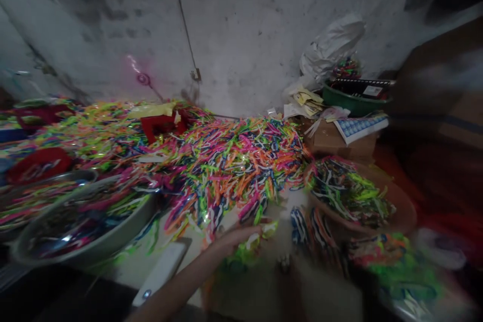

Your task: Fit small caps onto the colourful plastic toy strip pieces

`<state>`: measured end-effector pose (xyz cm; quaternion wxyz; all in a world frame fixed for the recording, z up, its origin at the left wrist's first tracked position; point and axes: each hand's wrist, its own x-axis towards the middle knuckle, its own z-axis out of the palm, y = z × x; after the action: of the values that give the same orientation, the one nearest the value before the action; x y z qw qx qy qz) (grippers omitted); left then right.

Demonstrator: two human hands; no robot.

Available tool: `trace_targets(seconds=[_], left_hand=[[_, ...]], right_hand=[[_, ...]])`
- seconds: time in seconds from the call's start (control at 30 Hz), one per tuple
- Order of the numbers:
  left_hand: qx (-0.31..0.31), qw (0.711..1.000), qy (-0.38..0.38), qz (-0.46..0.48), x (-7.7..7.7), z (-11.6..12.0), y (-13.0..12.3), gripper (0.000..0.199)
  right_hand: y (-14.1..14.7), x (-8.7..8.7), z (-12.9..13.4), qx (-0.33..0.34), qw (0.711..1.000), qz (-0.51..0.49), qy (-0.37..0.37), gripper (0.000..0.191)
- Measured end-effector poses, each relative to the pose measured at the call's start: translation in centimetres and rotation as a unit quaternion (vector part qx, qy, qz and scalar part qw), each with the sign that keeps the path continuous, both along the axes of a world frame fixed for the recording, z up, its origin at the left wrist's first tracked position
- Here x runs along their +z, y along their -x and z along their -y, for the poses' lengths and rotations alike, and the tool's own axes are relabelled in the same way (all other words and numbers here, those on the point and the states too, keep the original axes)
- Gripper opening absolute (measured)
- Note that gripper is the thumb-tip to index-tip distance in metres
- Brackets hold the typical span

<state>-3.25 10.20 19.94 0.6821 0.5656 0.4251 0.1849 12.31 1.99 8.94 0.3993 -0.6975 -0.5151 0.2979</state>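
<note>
My left hand reaches in from the bottom and is closed on yellow-green strips, beside the near edge of a big heap of colourful strips. To its right, my right hand is dark and smeared by motion, low over the pale work surface; its fingers and anything in them cannot be made out. More yellow-green strips lie just below my left hand. Bundles of blue-white strips and orange-dark strips lie to the right of both hands.
A grey basin with strips stands at the left, a brown basin at the right. A white slab-like object lies beside my left forearm. Behind are a red stool, a cardboard box and a green basket.
</note>
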Motion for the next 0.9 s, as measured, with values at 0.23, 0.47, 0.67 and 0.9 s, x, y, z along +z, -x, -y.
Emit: trace_targets(seconds=[0.23,0.47,0.67,0.9], left_hand=[[-0.026,0.99,0.126,0.05,4.7,9.9,4.0,0.043],[-0.129,0.974,0.128,0.133,7.7,16.6,4.0,0.045],[-0.083,0.951,0.236,0.182,6.7,19.2,4.1,0.056],[-0.083,0.949,0.234,0.195,6.1,19.0,4.6,0.052]], right_hand=[[-1.6,8.2,6.4,0.117,0.985,0.042,-0.118,0.019],[-1.6,17.1,12.7,0.213,0.941,0.156,-0.209,0.024],[-2.5,17.3,14.3,0.271,0.889,0.239,-0.281,0.022],[-2.6,16.7,14.0,0.297,0.884,0.255,-0.256,0.027]])
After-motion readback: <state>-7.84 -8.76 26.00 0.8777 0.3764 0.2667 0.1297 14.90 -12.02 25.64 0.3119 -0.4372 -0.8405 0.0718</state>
